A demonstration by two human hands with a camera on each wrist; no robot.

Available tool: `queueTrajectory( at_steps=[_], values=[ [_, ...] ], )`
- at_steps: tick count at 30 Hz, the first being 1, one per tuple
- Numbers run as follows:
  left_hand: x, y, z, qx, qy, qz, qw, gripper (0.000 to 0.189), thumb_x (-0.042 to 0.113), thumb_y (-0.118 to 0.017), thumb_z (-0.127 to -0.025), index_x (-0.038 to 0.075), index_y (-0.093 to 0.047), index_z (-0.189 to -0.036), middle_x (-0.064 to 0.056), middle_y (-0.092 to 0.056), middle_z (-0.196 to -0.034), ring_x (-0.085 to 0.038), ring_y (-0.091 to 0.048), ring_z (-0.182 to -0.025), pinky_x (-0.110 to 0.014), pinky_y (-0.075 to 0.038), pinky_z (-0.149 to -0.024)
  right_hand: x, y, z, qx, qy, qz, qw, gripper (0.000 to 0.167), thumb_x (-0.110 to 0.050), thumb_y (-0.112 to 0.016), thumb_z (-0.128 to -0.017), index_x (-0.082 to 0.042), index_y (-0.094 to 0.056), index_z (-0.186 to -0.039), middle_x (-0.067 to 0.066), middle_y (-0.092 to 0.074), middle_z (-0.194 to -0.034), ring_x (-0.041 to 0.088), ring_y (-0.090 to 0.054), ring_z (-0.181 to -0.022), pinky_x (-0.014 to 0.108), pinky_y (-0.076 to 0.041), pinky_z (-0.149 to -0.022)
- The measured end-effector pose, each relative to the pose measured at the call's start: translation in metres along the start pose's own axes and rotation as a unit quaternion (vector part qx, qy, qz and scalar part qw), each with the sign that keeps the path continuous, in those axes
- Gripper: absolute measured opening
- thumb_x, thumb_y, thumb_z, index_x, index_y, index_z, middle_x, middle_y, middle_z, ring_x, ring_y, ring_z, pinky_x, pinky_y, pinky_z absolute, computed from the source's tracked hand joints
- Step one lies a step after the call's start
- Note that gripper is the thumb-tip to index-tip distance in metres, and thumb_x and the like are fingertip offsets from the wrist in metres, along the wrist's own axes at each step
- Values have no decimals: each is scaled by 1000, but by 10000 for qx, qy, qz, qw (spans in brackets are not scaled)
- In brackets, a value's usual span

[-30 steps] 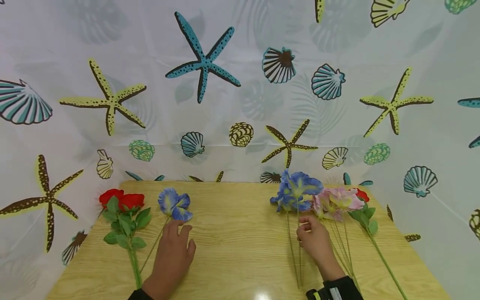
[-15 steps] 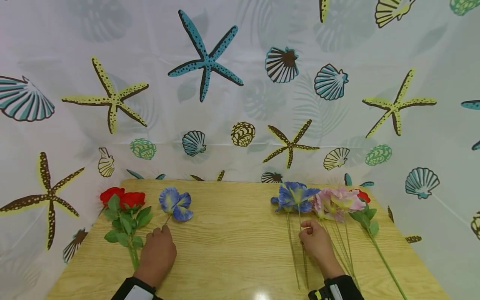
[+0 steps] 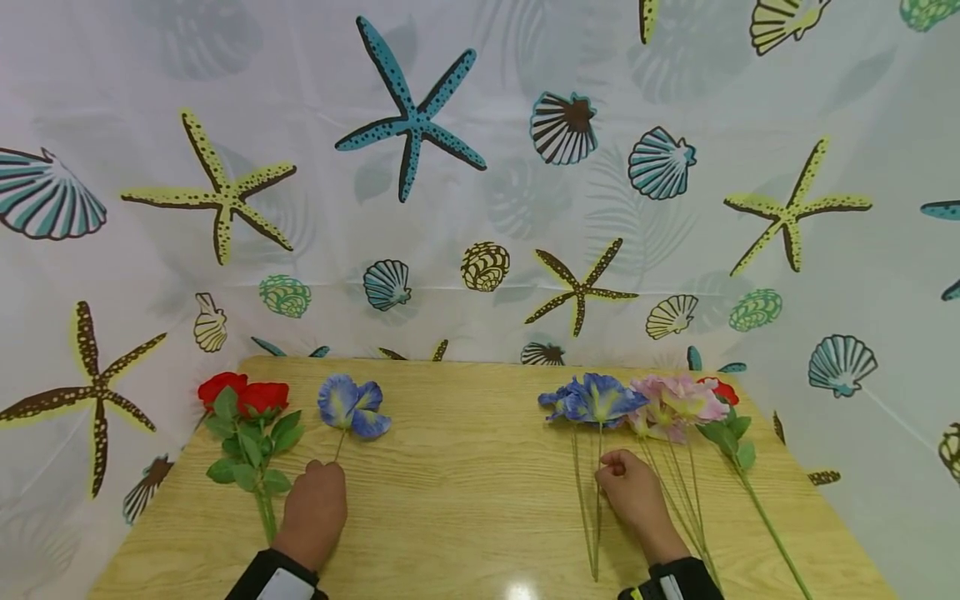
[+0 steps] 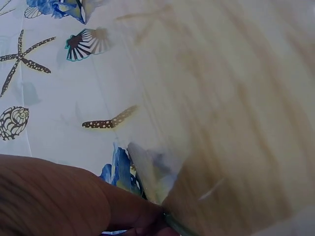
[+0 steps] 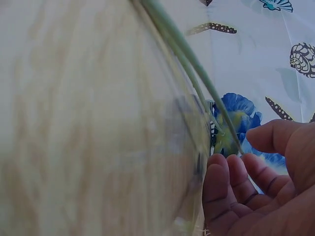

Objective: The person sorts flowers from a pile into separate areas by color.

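Note:
On the left, a single blue iris with a yellow centre lies by the far edge of the wooden table. My left hand pinches its thin stem just below the bloom. On the right, two blue irises overlap, their stems running toward me side by side. My right hand is at the stem of the right one. In the right wrist view, thumb and fingers stand apart, with the green stem meeting the fingertips.
Red roses with green leaves lie left of my left hand. Several pink irises and a red rose on a long stem lie right of my right hand. A curtain printed with starfish and shells hangs behind the table.
My left hand has moved down from beside the left iris and taken its stem. The right iris has come down onto its neighbour, and my right hand has dropped slightly.

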State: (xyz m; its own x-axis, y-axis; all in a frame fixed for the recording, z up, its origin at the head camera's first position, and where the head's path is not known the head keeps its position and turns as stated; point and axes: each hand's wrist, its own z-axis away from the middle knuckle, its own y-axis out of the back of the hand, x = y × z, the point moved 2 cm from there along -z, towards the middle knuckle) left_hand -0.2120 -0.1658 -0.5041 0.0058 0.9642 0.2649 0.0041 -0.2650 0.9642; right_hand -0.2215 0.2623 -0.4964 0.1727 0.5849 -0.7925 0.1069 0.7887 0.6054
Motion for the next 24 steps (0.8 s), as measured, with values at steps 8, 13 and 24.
queueTrajectory(
  at_steps=[8,13,24],
  values=[
    [2,1,-3,-75,148,82,9998,20,-10,-48,-95,-10,-64,-83,-21,-54,-74,-43,-63,-70,-53,-55,-61,2,6,4,97,-192,43,9998,28,-17,-60,-96,2,-62,-117,15,-63,-102,23,-62,-80,36,-48,-63],
    [7,5,0,122,101,247,9996,12,-6,-53,-96,-11,-59,-87,-19,-51,-74,-39,-61,-66,-51,-53,-57,-4,9,10,188,-181,-68,9996,29,-21,-60,-97,0,-63,-118,15,-63,-108,27,-62,-90,38,-50,-67],
    [16,3,6,-358,-315,1802,9825,32,-4,-58,-87,-8,-64,-119,-8,-58,-79,-24,-54,-65,-36,-43,-55,-31,-3,26,202,31,-601,9980,28,-21,-63,-97,-2,-64,-119,11,-64,-109,26,-63,-94,36,-52,-71]
  ],
)
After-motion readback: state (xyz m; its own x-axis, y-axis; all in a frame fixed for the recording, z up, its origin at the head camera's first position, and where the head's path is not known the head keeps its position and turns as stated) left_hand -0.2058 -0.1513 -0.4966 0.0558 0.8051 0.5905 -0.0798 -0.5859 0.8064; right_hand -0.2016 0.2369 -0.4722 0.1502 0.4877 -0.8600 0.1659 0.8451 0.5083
